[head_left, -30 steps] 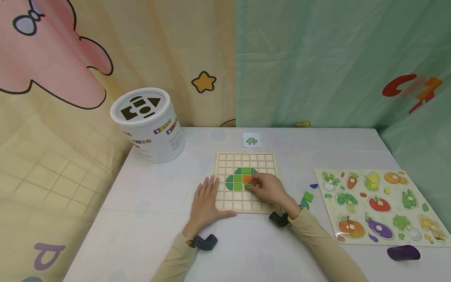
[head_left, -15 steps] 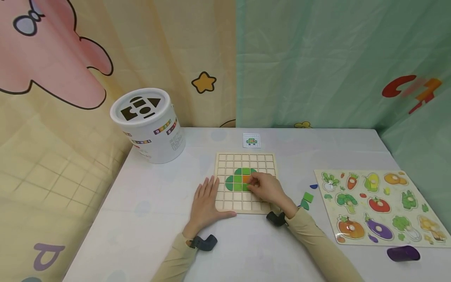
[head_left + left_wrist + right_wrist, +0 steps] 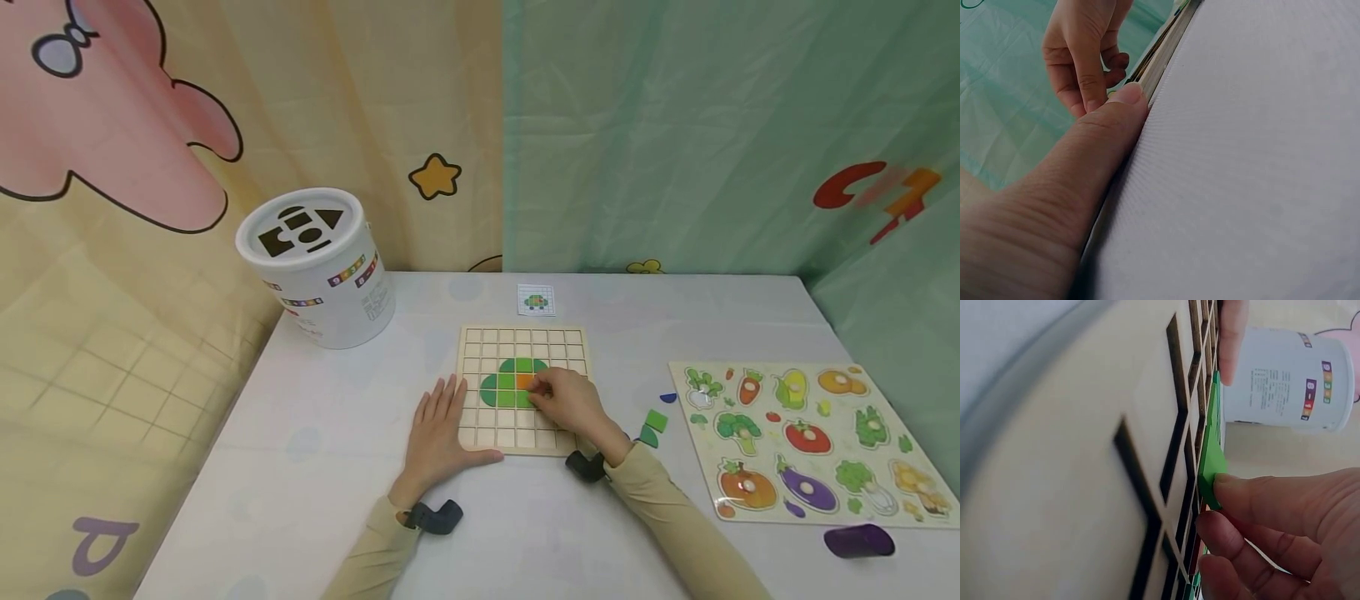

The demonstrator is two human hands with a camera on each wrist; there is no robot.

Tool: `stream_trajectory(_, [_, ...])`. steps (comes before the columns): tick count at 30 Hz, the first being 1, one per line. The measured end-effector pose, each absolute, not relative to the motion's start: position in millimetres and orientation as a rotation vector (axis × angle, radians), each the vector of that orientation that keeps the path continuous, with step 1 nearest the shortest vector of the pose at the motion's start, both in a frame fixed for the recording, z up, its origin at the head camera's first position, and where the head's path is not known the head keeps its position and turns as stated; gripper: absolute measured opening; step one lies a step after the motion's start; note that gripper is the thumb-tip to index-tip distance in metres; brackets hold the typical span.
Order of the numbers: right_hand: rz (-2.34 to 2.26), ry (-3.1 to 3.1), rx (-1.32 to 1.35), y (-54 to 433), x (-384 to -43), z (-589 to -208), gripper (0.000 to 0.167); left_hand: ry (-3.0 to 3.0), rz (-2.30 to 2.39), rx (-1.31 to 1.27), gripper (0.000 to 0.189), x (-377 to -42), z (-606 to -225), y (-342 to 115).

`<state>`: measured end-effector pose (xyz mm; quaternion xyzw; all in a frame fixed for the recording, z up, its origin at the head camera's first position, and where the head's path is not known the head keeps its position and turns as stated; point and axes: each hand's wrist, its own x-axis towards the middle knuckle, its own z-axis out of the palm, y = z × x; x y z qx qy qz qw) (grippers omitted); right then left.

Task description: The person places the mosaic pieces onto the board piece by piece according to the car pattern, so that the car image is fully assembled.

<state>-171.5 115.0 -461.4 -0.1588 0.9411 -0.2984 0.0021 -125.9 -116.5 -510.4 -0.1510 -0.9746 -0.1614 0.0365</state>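
The wooden grid board (image 3: pixel 487 436) lies on the white table with green tiles and an orange tile (image 3: pixel 523 381) set in its cells. My right hand (image 3: pixel 568 404) is over the middle of the board. In the right wrist view its thumb is on a green square tile (image 3: pixel 1211 464) at a cell, with the other fingers curled close by; the tile's far side is partly hidden. My left hand (image 3: pixel 438 429) lies with fingers extended against the board's left edge, and its thumb (image 3: pixel 1094 134) runs along the near edge.
A small pattern card (image 3: pixel 536 300) lies behind the board. Loose green tiles (image 3: pixel 656 419) and a blue piece (image 3: pixel 667 397) are to the right, beside a vegetable puzzle board (image 3: pixel 765 442). A white bucket (image 3: pixel 330 292) stands back left; a purple cup (image 3: pixel 858 541) lies front right.
My right hand has shifted slightly left and the green square tile has moved left with it, now beside the other green tiles. My left hand has stayed put.
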Motion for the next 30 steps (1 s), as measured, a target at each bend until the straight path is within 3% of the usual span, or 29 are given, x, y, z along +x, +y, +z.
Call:
stream_trajectory(20, [-0.888, 2.959, -0.484, 120, -168, -461, 0.008, -2.989, -0.503, -0.462, 0.123, -125, -510, -116])
stream_trajectory(30, [-0.945, 2.951, -0.493, 160, -152, -450, 0.013, -2.981, -0.527, -0.471, 0.122, -125, -510, -114])
